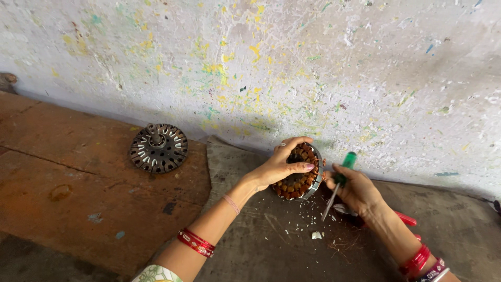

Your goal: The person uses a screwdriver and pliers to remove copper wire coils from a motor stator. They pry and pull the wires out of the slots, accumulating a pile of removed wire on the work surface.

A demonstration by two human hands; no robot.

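Seen from above, a person's two bare hands work on a round motor stator wound with copper coils (298, 180), held tilted on edge on a grey cloth (245, 240) at the far side of the floor, just beside a paint-splattered wall (313, 62). The left hand (282, 164) is clamped over the stator's upper rim, fingers curled across the top and thumb against its face. The right hand (355, 189), just right of the stator, is closed around a green-handled screwdriver (338, 184) whose metal shaft slants down and to the left toward the cloth. By the look of it, the step in hand is prying the copper winding out of the stator; the next move seems to call for setting the tip into a slot while the left hand keeps the piece steady. Counted: one stator, one screwdriver, one red-handled tool (404, 218) partly hidden under the right wrist, and one dark slotted metal disc (158, 148) lying flat, well apart to the left on a brown board (68, 172). White chips and loose copper strands (334, 241) litter the cloth near the hands. Red bangles circle both wrists.
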